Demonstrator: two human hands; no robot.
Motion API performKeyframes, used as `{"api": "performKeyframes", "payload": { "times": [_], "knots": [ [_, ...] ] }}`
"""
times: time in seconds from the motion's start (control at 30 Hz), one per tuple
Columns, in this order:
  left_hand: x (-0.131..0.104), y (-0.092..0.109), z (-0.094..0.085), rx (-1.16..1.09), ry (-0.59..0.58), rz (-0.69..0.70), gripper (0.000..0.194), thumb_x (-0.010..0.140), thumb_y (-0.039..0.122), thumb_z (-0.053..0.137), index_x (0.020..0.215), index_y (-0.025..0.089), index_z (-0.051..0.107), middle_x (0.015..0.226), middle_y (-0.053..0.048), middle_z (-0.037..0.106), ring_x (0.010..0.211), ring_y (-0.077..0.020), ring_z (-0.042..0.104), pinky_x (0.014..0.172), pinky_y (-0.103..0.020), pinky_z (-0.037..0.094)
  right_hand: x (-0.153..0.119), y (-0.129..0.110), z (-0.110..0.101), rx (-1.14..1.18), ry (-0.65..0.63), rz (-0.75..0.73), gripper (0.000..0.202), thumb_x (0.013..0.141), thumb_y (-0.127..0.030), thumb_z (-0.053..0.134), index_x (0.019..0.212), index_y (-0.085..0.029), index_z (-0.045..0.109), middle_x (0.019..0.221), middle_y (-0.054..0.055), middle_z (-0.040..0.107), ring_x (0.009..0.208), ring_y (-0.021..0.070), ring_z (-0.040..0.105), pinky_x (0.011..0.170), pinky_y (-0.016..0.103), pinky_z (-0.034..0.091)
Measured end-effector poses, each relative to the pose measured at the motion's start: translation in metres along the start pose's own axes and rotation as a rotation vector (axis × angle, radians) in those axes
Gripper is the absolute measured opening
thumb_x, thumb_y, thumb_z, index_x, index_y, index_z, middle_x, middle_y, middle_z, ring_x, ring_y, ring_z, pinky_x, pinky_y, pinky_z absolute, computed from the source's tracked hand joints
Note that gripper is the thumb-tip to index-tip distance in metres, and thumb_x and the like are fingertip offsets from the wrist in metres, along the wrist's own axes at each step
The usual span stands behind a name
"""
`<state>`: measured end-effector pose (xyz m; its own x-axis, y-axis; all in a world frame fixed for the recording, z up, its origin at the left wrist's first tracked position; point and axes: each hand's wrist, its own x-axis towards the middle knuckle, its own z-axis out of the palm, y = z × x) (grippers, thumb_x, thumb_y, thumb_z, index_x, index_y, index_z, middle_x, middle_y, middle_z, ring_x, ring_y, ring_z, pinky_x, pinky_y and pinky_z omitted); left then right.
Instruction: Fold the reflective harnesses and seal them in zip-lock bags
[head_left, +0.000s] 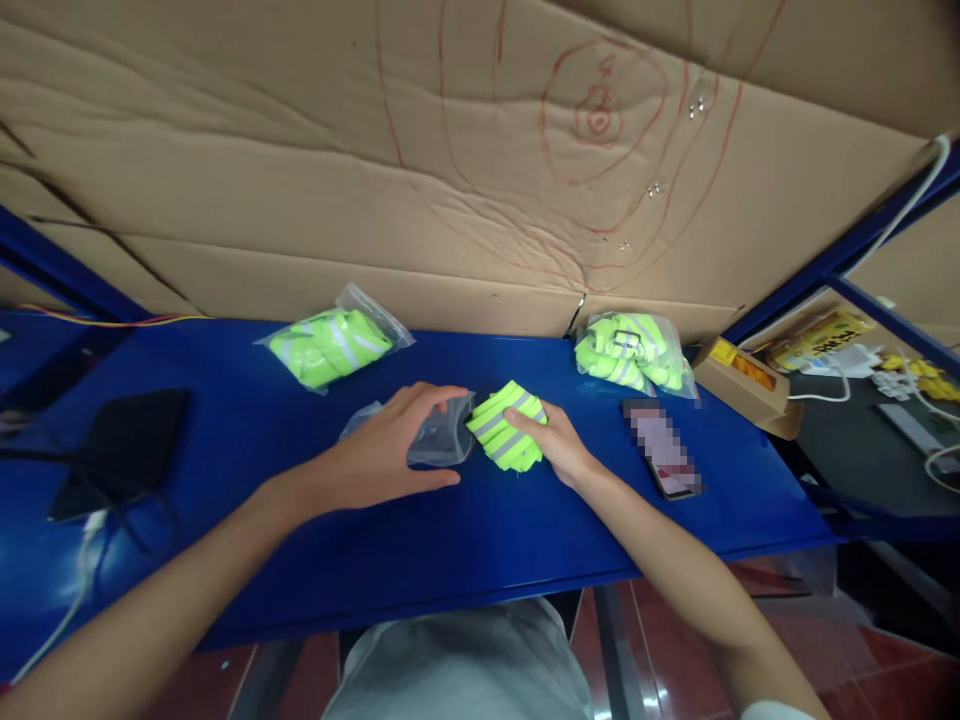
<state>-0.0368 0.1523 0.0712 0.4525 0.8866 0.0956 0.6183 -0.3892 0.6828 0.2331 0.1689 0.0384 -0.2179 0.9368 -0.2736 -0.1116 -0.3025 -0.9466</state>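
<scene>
In my right hand [559, 438] is a folded neon-yellow bundle with silvery stripes [510, 428], thumb on top and fingers beneath. My left hand [394, 445] has its thumb and fingers spread around a clear plastic bag [442, 438] that lies on the blue table [480, 540]. The bag's right end is close beside the bundle's left edge. Whether the left fingertips touch the bag is hard to tell. At the back left lies a clear bag with a yellow striped bundle [330, 345]; another packed bag [634, 350], with a dark buckle showing, sits at the back right.
A phone [664, 448] lies right of my right hand. An open cardboard box [742, 388] stands at the right edge. A black device with cables [124, 450] is at the left. Cardboard [300, 180] walls off the back.
</scene>
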Motion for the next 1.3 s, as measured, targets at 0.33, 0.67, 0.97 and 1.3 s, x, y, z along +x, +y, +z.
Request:
{"api": "performKeyframes", "payload": {
  "times": [0.33,0.67,0.97,1.3],
  "knots": [
    [0.020,-0.021,0.027,0.370,-0.066,0.054,0.114,0.080,0.056,0.081,0.169,0.023,0.019,0.162,-0.020,0.048,0.150,-0.0396,0.047,0.127,-0.060,0.031,-0.003,0.005,0.006,0.063,-0.032,-0.030,0.066,0.071,-0.064,0.089,0.115,-0.018,0.075,0.106,0.009,0.083,0.090,0.0255,0.080,0.088,0.039,0.063],
    [0.002,-0.020,0.041,0.456,0.067,0.276,0.111,0.080,0.061,0.082,0.169,0.026,0.024,0.153,-0.018,0.054,0.145,-0.0408,0.049,0.129,-0.060,0.025,-0.013,-0.004,0.007,-0.314,-0.014,-0.100,0.055,0.070,-0.049,0.093,0.112,-0.023,0.067,0.099,0.000,0.075,0.089,0.0191,0.069,0.078,0.030,0.057],
    [0.001,-0.014,0.035,0.340,0.021,0.171,0.115,0.067,0.066,0.090,0.160,0.019,0.042,0.153,-0.021,0.052,0.143,-0.0461,0.047,0.126,-0.064,0.024,-0.015,-0.004,0.004,-0.286,-0.124,-0.097,0.054,0.075,-0.047,0.092,0.118,-0.028,0.066,0.103,-0.001,0.073,0.092,0.0196,0.069,0.081,0.030,0.058],
    [-0.001,-0.013,0.038,0.193,-0.130,0.127,0.126,0.073,0.064,0.087,0.170,0.023,0.020,0.170,-0.023,0.036,0.157,-0.0460,0.034,0.128,-0.069,0.018,-0.014,0.000,0.001,0.019,-0.131,0.011,0.069,0.066,-0.055,0.094,0.120,-0.027,0.061,0.114,0.006,0.078,0.101,0.0303,0.076,0.088,0.043,0.063]
  ]
}}
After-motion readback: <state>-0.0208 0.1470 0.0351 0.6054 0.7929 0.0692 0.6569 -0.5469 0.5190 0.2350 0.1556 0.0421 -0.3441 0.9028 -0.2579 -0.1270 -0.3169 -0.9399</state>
